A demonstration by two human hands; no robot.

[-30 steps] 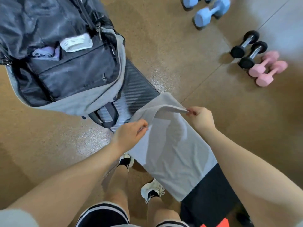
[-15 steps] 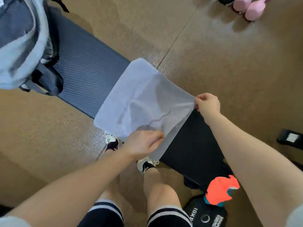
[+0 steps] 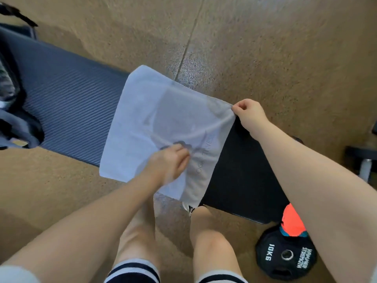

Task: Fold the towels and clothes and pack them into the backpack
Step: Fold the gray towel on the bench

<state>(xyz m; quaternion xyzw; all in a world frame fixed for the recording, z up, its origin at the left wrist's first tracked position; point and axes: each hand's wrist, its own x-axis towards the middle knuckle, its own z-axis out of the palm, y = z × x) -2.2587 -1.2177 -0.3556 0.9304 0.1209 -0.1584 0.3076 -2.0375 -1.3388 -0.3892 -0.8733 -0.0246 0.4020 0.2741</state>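
Head view: both hands hold grey towel over bench.
Right hand (image 3: 250,114) pinches towel (image 3: 163,111) corner, fingers curled; left hand (image 3: 169,162) blurred, fingers curled gripping near edge. Towel spreads away from both hands' fingers across bench (image 3: 67,111). Backpack (image 3: 12,127) far left of fingers.

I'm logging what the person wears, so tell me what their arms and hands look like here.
Both forearms are bare. The left hand and right hand wear no gloves, rings or watch that show. Pale sleeve edges show at the bottom corners; the left sleeve looks light grey.
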